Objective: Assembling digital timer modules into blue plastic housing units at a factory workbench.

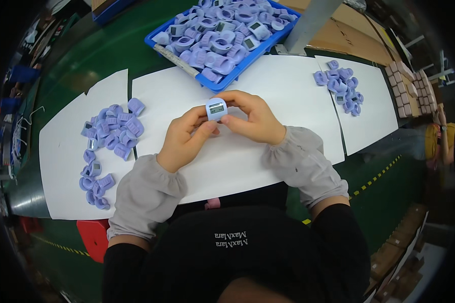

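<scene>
lilac device held between both hands, just on the near side of the blue tray

the lilac device (pixel 217 108) is in the person's fingers, a little nearer the person than the closest corner of the blue tray (pixel 236 74) and apart from it. its grey display faces up toward the head, and its rounded end points toward the tray.

the right hand (pixel 258 118), nearer the person than the tray's closest corner and off to its right, pinches the device: the index finger curls along the rounded end, and the thumb tip presses at the lower right edge. the left hand (pixel 183 141), farther out from the tray and to the left of its closest corner, closes on the opposite side, with fingertips at the device's left edge and the thumb tip by its lower left corner. the device sits between the two sets of fingertips; the fingers behind it are partly hidden, so i cannot tell how those press.

the tray itself is heaped with similar lilac pieces (pixel 222 45). left of the tray and nearer the person, a loose pile (pixel 124 118) of them lies on a white sheet (pixel 60 151); right of the tray, a smaller pile (pixel 341 86) lies on another sheet. a metal post (pixel 316 22) stands just beside the tray's right side.
</scene>
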A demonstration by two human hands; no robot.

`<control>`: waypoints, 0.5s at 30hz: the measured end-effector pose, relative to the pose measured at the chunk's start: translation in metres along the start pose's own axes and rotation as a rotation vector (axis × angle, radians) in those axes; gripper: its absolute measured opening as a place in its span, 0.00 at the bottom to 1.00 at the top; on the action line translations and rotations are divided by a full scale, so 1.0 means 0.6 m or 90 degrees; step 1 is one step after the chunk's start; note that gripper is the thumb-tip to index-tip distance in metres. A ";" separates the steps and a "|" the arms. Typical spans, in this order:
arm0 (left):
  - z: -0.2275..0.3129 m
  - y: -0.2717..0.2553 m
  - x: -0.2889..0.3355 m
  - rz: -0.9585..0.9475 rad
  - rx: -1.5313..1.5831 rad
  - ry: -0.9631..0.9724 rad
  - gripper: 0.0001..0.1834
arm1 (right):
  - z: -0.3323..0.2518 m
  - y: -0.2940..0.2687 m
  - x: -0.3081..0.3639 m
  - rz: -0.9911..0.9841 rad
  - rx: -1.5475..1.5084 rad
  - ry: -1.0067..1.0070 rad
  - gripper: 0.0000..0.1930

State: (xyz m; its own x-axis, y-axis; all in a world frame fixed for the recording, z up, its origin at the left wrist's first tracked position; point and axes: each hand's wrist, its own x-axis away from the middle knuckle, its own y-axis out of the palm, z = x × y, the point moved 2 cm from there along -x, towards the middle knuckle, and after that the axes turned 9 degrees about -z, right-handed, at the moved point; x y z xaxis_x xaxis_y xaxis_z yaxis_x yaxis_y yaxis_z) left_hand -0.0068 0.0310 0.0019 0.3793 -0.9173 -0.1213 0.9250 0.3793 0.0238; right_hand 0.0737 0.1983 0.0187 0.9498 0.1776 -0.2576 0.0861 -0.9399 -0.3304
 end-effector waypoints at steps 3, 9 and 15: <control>-0.002 0.000 0.002 -0.001 0.014 -0.004 0.17 | 0.007 0.011 0.008 0.032 -0.121 0.023 0.20; 0.001 0.008 0.004 0.002 0.061 -0.031 0.19 | -0.001 0.015 0.022 0.009 -0.186 0.134 0.27; 0.003 -0.012 -0.002 0.074 0.034 -0.020 0.17 | -0.031 -0.002 -0.017 -0.078 -0.034 0.039 0.33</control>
State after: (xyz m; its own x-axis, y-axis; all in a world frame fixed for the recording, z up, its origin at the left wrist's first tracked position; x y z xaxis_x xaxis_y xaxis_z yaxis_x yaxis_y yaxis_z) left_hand -0.0139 0.0295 0.0034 0.4834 -0.8714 -0.0840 0.8746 0.4766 0.0886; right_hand 0.0696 0.1924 0.0383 0.9477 0.2752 -0.1619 0.2167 -0.9268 -0.3068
